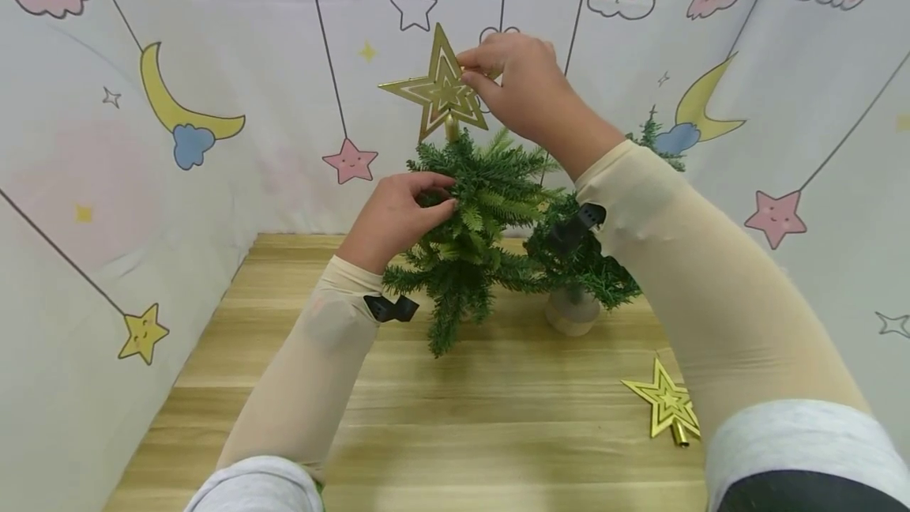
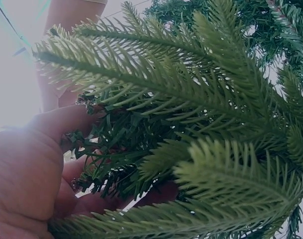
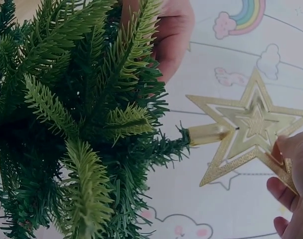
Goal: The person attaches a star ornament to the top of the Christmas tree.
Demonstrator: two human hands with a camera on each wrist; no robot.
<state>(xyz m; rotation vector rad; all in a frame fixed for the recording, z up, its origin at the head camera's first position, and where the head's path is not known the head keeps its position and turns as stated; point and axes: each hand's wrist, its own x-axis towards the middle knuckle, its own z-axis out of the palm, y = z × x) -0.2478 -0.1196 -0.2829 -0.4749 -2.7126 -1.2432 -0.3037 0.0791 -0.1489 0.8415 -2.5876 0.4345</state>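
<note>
A gold star tree topper stands at the top of a small green artificial Christmas tree. My right hand pinches one of the star's points between thumb and fingers. In the right wrist view, the star's short tube meets the tip of the top branch. Just below, my left hand holds the upper branches from the left side. The left wrist view has the hand's fingers and thumb curled around dark needles, partly hidden by lighter sprigs.
Behind to the right stands a second small tree on a pale round base, partly covered by my right arm. Another gold star topper lies on the wood-grain table beside that forearm. A printed cloth backdrop encloses the table.
</note>
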